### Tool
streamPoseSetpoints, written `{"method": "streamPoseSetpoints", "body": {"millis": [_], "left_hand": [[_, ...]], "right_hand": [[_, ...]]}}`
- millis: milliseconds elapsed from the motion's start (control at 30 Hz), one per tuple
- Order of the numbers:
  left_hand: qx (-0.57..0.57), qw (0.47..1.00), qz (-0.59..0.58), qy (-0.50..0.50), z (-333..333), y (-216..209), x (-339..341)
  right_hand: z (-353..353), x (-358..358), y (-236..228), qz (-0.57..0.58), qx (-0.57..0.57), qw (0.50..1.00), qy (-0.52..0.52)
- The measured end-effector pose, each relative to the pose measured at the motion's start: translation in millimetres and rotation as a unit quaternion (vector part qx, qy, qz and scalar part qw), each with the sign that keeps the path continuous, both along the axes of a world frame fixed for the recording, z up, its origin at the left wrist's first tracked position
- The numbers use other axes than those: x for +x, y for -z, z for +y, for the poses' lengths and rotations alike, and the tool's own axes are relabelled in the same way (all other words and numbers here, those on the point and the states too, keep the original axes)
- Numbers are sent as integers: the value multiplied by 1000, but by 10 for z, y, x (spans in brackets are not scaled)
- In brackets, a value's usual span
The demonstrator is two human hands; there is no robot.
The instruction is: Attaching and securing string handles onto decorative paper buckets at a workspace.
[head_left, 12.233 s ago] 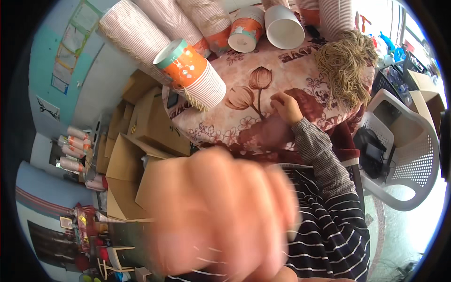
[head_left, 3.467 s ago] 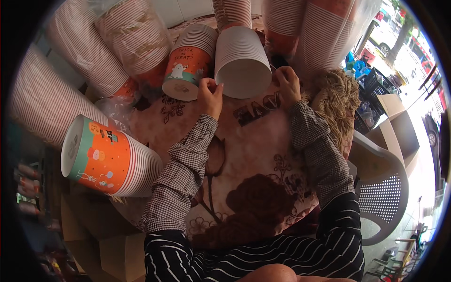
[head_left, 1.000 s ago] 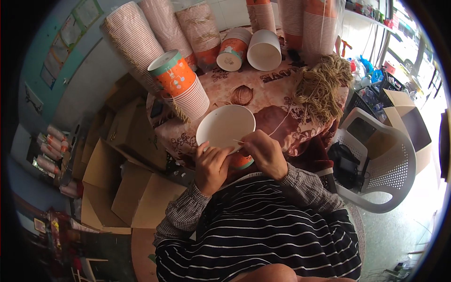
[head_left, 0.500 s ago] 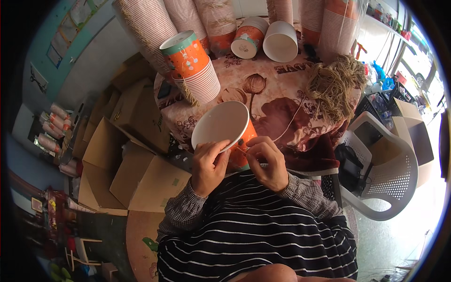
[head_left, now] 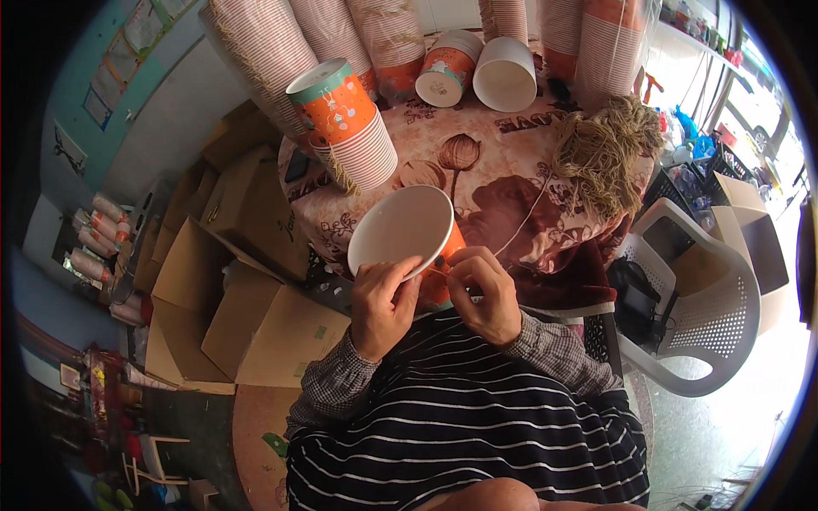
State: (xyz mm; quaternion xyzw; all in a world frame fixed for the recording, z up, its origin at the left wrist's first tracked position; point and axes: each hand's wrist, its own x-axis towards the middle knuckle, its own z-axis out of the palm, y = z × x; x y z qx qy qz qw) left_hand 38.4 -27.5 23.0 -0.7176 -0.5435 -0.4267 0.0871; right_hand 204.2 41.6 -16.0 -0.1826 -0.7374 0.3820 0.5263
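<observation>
A large orange paper tub (head_left: 453,245) with a white inside tilts toward me at the table's near edge, over my lap. My left hand (head_left: 382,308) is closed on its near rim, fingertips at the edge. Close beside it, my right hand (head_left: 484,298) pinches a thin strand of twine (head_left: 437,271) against the tub's orange side. How the twine is fixed to the tub is too small to make out. A tangled heap of tan twine (head_left: 603,157) lies on the right of the table, with one strand trailing from it toward me.
A nested stack of tubs (head_left: 354,128) stands on the patterned tablecloth (head_left: 503,157), with two tubs lying behind and tall bagged stacks (head_left: 388,51) at the back. Open cardboard boxes (head_left: 285,336) sit at left, a grey plastic chair (head_left: 711,307) at right.
Both hands keep nearly the same places on the tub, with only slight finger shifts. The whole view has moved very slightly.
</observation>
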Motion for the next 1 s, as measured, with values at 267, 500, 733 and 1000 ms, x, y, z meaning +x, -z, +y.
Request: {"method": "streamPoseSetpoints", "body": {"millis": [267, 500, 733, 1000], "left_hand": [[-1, 1000, 27, -6, 11, 2, 38], [5, 999, 47, -3, 19, 25, 41], [13, 998, 65, -17, 73, 55, 58], [74, 985, 151, -39, 491, 43, 69]], "right_hand": [[11, 9, 19, -8, 19, 1000, 7], [15, 37, 35, -24, 5, 1000, 0], [5, 70, 80, -31, 7, 999, -1], [84, 186, -1, 10, -63, 997, 51]]}}
